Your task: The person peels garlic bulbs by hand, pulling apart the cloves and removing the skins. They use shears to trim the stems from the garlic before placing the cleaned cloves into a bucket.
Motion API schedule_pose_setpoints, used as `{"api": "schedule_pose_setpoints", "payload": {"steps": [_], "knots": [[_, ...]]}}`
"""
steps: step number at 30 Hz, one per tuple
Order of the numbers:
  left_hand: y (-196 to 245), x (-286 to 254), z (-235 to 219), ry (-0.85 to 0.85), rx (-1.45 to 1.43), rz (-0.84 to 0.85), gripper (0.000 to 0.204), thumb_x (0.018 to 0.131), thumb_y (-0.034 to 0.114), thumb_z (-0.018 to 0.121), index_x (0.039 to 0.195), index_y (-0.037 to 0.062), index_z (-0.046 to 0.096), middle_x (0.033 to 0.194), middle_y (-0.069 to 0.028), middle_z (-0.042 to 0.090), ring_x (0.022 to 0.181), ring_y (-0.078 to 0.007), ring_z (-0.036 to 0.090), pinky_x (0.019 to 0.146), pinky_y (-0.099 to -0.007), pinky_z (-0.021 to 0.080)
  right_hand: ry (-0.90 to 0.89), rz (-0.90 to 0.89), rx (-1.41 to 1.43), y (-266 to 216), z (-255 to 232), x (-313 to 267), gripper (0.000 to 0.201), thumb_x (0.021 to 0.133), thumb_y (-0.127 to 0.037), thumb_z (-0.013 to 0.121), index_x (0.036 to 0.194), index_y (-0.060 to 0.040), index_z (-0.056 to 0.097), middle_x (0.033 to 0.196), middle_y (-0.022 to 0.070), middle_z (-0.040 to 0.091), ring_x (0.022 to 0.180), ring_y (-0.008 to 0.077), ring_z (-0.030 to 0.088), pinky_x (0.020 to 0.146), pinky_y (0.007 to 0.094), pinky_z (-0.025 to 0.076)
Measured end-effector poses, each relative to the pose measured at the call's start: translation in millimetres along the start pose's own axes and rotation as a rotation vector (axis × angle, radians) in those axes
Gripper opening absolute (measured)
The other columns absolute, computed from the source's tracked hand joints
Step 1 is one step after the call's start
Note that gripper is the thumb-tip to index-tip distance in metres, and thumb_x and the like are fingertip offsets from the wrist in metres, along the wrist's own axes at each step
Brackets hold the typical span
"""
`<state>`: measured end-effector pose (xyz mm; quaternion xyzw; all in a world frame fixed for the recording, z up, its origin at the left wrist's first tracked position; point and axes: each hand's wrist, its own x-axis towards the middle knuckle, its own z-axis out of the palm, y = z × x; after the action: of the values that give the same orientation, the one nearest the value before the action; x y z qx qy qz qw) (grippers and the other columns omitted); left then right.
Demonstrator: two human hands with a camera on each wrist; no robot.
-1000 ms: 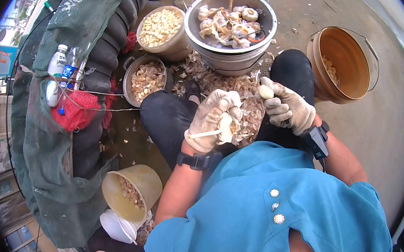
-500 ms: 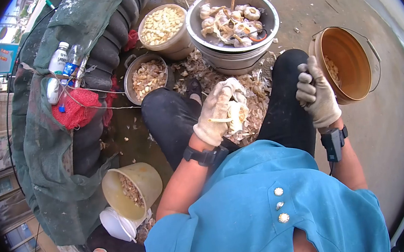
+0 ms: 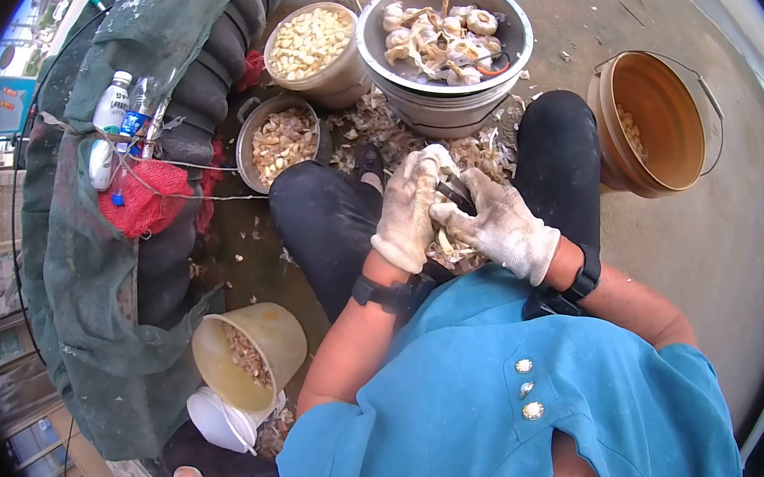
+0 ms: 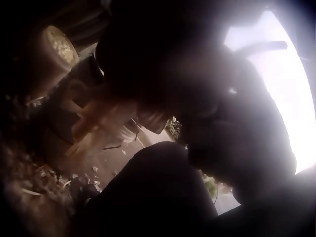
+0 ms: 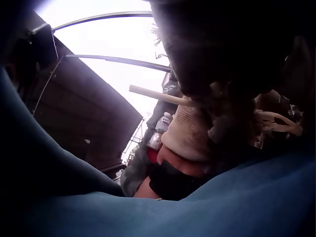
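Both hands wear pale work gloves and meet above the lap in the head view. My left hand (image 3: 407,212) is curled round a garlic bulb, mostly hidden by the gloves; pale garlic stem and skin (image 3: 449,248) show below the fingers. Against it is my right hand (image 3: 505,224), with a narrow dark object (image 3: 455,194) between its thumb and forefinger; what it is cannot be made out. In the right wrist view a pale stem (image 5: 158,95) juts out beside the left glove (image 5: 185,133). The left wrist view is very dark.
A metal basin (image 3: 518,25) of garlic bulbs stands ahead, beside a tub (image 3: 327,85) of peeled cloves and a pot (image 3: 252,168) of cloves and skins. The orange bucket (image 3: 670,121) is right; a cream bucket (image 3: 286,344) is lower left. Skins (image 3: 485,153) litter the ground.
The right hand has moved from the left hand out toward the orange bucket and back again. The peeled clove it held is no longer seen. The left hand has stayed near its place.
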<state>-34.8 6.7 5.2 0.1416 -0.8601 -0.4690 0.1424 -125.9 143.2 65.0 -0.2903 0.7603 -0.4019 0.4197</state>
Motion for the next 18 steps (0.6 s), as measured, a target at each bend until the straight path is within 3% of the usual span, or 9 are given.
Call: {"api": "schedule_pose_setpoints", "payload": {"steps": [2,3,5,6,8,9,13,15,18], "knots": [[-10,0,3,0.045,-0.405,-0.170,0.029,0.102,0.022,0.045,0.118,0.0006,0.057,0.102,-0.0076,0.063,0.089,-0.0163,0.061,0.078,-0.0284,0.050,0.025,-0.055,-0.082,4,4,1,0.050,0.090,-0.038,0.065,0.117,0.0025,0.053,0.100,0.0196,0.066,0.096,0.0318,0.065,0.084,0.0389,0.050],[-7,0,1,0.045,-0.405,-0.170,0.029,0.102,0.022,0.045,0.118,0.0006,0.057,0.102,-0.0076,0.063,0.089,-0.0163,0.061,0.078,-0.0284,0.050,0.025,-0.055,-0.083,9,5,3,0.050,0.090,-0.038,0.065,0.117,0.0025,0.053,0.100,0.0196,0.066,0.096,0.0318,0.065,0.084,0.0389,0.050],[0,-2,-3,0.065,-0.724,-0.452,0.030,0.101,0.024,0.047,0.116,0.0004,0.058,0.101,-0.0077,0.064,0.087,-0.0171,0.062,0.077,-0.0289,0.050,0.091,-0.154,-0.099,20,7,6,0.040,0.093,-0.035,0.061,0.111,-0.0005,0.055,0.090,0.0130,0.065,0.080,0.0233,0.065,0.072,0.0343,0.050],[2,-3,-2,0.068,-0.725,-0.451,0.030,0.101,0.024,0.047,0.116,0.0004,0.058,0.101,-0.0077,0.064,0.087,-0.0171,0.062,0.077,-0.0289,0.050,0.089,-0.156,-0.102,22,4,6,0.040,0.093,-0.035,0.061,0.111,-0.0005,0.055,0.090,0.0130,0.065,0.080,0.0233,0.065,0.072,0.0343,0.050],[4,-5,0,0.168,-0.285,-0.051,0.024,0.101,0.027,0.050,0.108,0.0054,0.059,0.084,-0.0024,0.058,0.074,-0.0098,0.058,0.062,-0.0233,0.049,-0.195,0.051,0.594,26,-1,9,0.030,0.095,-0.032,0.059,0.108,-0.0049,0.056,0.078,0.0031,0.060,0.065,0.0101,0.055,0.059,0.0252,0.044],[13,-3,-6,0.089,-1.016,-0.477,0.024,0.102,0.027,0.049,0.107,0.0049,0.058,0.083,-0.0022,0.057,0.072,-0.0101,0.057,0.062,-0.0231,0.049,-0.214,0.035,0.705,26,-1,9,0.027,0.096,-0.030,0.059,0.110,-0.0077,0.056,0.073,-0.0030,0.055,0.056,0.0015,0.043,0.050,0.0177,0.034],[15,-3,-7,0.133,-1.164,-0.502,0.024,0.102,0.026,0.048,0.105,0.0043,0.057,0.082,-0.0018,0.056,0.071,-0.0102,0.056,0.062,-0.0228,0.048,-0.298,0.162,0.716,25,-10,4,0.030,0.095,-0.030,0.062,0.112,-0.0070,0.056,0.072,-0.0034,0.055,0.051,0.0007,0.040,0.043,0.0165,0.027],[10,-5,-8,0.086,-1.120,-0.438,0.032,0.102,0.029,0.044,0.115,0.0023,0.057,0.091,-0.0045,0.062,0.079,-0.0132,0.060,0.069,-0.0252,0.050,-0.328,0.159,0.778,33,-11,2,0.031,0.095,-0.030,0.062,0.115,-0.0073,0.056,0.073,-0.0033,0.055,0.052,0.0005,0.040,0.043,0.0164,0.028],[12,-5,-7,0.107,-0.937,-0.368,0.031,0.102,0.030,0.045,0.113,0.0028,0.057,0.092,-0.0046,0.062,0.080,-0.0131,0.060,0.070,-0.0255,0.050,-0.367,0.141,0.937,42,-6,5,0.029,0.096,-0.029,0.060,0.117,-0.0080,0.056,0.076,-0.0028,0.054,0.054,0.0004,0.040,0.045,0.0163,0.027]]}}
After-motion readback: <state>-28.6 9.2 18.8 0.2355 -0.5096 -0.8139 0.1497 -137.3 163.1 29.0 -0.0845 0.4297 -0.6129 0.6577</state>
